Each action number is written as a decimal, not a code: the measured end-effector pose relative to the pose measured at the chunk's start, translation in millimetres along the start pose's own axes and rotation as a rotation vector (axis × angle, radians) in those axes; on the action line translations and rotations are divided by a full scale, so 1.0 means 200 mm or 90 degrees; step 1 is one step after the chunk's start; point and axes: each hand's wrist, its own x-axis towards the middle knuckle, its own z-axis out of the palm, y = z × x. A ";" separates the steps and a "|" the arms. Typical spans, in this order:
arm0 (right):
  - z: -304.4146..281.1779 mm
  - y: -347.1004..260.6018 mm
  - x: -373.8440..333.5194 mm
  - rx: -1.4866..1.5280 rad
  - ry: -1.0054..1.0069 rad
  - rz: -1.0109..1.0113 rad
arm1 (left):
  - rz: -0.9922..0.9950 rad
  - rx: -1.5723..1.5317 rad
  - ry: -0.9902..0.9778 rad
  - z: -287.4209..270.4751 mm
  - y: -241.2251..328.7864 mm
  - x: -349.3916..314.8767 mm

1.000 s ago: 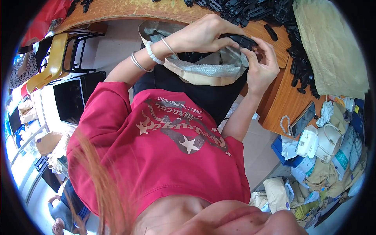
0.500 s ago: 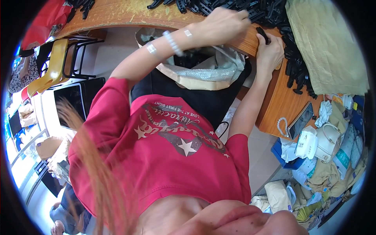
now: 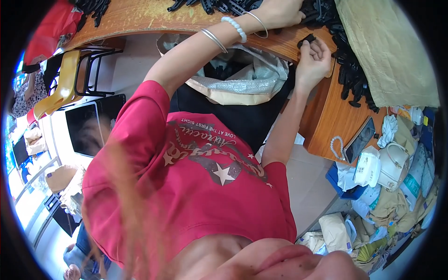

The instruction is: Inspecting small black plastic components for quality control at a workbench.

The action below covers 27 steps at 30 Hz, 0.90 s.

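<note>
My right hand (image 3: pixel 313 63) is over the table's front edge. Its thumb and fingers are closed on a small black plastic piece (image 3: pixel 305 41), whose exact kind I cannot make out. Bracelets circle my left wrist; my left hand (image 3: pixel 282 13) is at the upper rim, its fingers bent together against the pile of long black plastic pieces (image 3: pixel 319 14). Whatever those fingertips grip is hidden. Below my hands, on my lap, an open bag (image 3: pixel 242 95) with a silvery bubble lining has dark pieces inside.
More black pieces (image 3: pixel 352 79) lie along the wooden table (image 3: pixel 326 128) beside a big tan bag (image 3: pixel 389 51). A phone (image 3: pixel 359 140) and a bead bracelet (image 3: pixel 336 148) rest near its corner. Bags crowd the lower right. A yellow chair (image 3: pixel 65 86) stands at left; other people are beyond.
My left hand has moved up and slightly right, to the pile. My right hand has shifted a little down and left, turning with the black piece still in its fingers.
</note>
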 end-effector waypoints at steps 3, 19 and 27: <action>0.00 -0.01 -0.01 0.039 -0.031 0.039 | -0.135 -0.153 -0.037 -0.03 0.00 0.00; -0.10 -0.26 -0.12 0.262 -0.198 -0.028 | -0.334 -0.691 -0.023 -0.17 0.18 -0.35; -0.09 -0.30 -0.16 0.007 -0.150 -0.170 | -0.345 -0.763 -0.185 -0.15 0.04 -0.39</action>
